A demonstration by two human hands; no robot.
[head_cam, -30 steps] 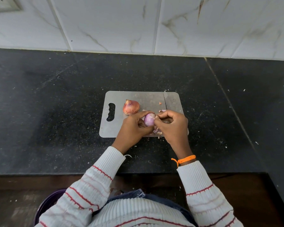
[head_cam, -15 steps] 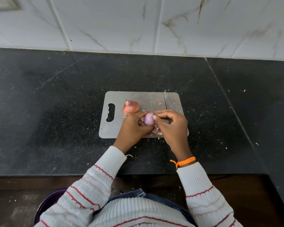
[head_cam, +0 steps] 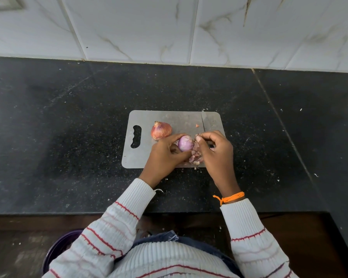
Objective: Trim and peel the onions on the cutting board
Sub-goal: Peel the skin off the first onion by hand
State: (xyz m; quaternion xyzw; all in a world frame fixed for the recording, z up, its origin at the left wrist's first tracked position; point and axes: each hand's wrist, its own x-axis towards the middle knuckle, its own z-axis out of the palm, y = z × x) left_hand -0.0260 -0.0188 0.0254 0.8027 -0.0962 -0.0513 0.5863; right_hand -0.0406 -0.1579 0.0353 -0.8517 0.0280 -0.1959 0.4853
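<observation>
Two onions occupy the grey cutting board (head_cam: pixel 169 117), which lies flat on the black speckled countertop (head_cam: pixel 68 137). Your left hand (head_cam: pixel 165 155) curls round the peeled purple onion (head_cam: pixel 185 143), holding it just above the board's near half. Your right hand (head_cam: pixel 217 151) sits just right of that onion, its thumb and fingertips (head_cam: pixel 198 139) pinching a scrap of papery skin (head_cam: pixel 196 135) at the onion's right side. The unpeeled red onion (head_cam: pixel 160 130) rests on the board to the left of the peeled one, near the board's handle slot (head_cam: pixel 136 136), apart from both hands. Loose peelings (head_cam: pixel 195 158) lie heaped on the board beneath the peeled onion, between your two hands. A knife blade (head_cam: pixel 206 121) lies on the board's right part, pointing towards the tiled wall (head_cam: pixel 169 27); its handle is hidden under your right hand. An orange thread band (head_cam: pixel 229 197) circles your right wrist, and a purple bowl (head_cam: pixel 56 249) shows below the countertop edge, at your left.
</observation>
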